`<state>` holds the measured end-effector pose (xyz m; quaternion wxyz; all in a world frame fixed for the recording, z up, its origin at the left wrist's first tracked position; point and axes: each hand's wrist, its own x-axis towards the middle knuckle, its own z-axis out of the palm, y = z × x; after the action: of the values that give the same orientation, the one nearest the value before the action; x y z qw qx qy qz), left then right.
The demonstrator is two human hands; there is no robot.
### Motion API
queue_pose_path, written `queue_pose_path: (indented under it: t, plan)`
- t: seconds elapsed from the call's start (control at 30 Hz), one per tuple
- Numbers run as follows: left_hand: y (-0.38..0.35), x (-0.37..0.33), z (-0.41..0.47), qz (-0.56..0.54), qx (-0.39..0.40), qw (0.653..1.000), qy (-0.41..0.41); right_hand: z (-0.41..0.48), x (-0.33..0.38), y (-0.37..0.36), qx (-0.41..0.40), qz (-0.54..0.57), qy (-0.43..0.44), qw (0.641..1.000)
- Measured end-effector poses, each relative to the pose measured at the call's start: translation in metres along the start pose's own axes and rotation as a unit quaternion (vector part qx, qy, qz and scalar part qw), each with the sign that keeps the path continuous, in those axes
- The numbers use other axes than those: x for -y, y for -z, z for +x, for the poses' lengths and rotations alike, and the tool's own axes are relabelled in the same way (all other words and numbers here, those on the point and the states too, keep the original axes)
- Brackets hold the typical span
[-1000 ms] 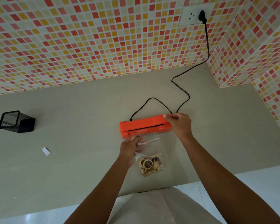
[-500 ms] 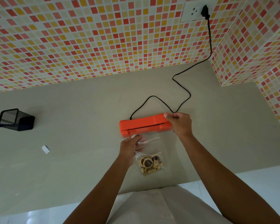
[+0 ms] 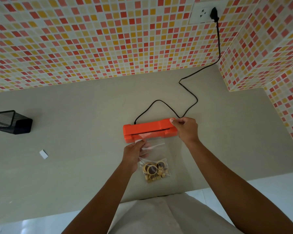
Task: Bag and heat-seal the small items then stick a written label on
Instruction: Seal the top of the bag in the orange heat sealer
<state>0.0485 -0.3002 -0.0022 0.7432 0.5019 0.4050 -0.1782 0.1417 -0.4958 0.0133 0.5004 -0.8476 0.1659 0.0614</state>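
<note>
Bag [image 3: 156,154], sealer [image 3: 147,130] under seemingly curled hands [image 3: 134,153] [image 3: 187,130]

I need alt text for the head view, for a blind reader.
A left hand holds a clear bag of small tan items with its top edge in an orange heat sealer; the right hand grips the sealer's right end.
</note>
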Motion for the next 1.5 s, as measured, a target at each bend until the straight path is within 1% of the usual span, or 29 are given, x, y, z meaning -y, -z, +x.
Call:
queue_pose_path:
  t: [0.23, 0.6, 0.83, 1.07, 1.17, 1.27, 1.37, 1.43, 1.5]
  plan:
    - [0.000, 0.001, -0.001, -0.002, 0.001, 1.000, -0.008, -0.002, 0.007, 0.003, -0.007, -0.016, 0.000, 1.000]
    - [-0.003, -0.003, -0.002, 0.004, 0.001, 1.000, -0.015, -0.011, 0.021, 0.009, -0.019, -0.003, 0.000, 1.000]
    - [-0.003, -0.005, -0.005, 0.008, -0.002, 1.000, -0.023, -0.023, 0.055, 0.015, -0.042, 0.024, 0.033, 0.998]
    - [-0.003, -0.005, -0.005, 0.011, -0.007, 1.000, -0.020, -0.045, 0.090, 0.010, -0.036, 0.060, 0.102, 0.992]
    - [-0.003, -0.005, -0.006, 0.016, -0.006, 1.000, -0.024, -0.051, 0.098, 0.005, -0.009, 0.080, 0.123, 0.989]
    - [-0.003, -0.006, -0.009, 0.019, -0.003, 0.999, -0.035, -0.056, 0.100, 0.006, 0.021, 0.127, 0.142, 0.981]
    - [-0.003, -0.008, -0.012, 0.022, 0.006, 0.998, -0.051, -0.056, 0.074, 0.006, -0.014, 0.127, 0.120, 0.984]
    - [-0.003, -0.008, -0.014, 0.025, 0.011, 0.998, -0.054, -0.055, 0.040, 0.002, -0.032, 0.071, 0.062, 0.995]
    - [-0.003, -0.009, -0.016, 0.028, 0.015, 0.998, -0.056, -0.059, 0.007, -0.003, 0.004, 0.000, -0.002, 1.000]
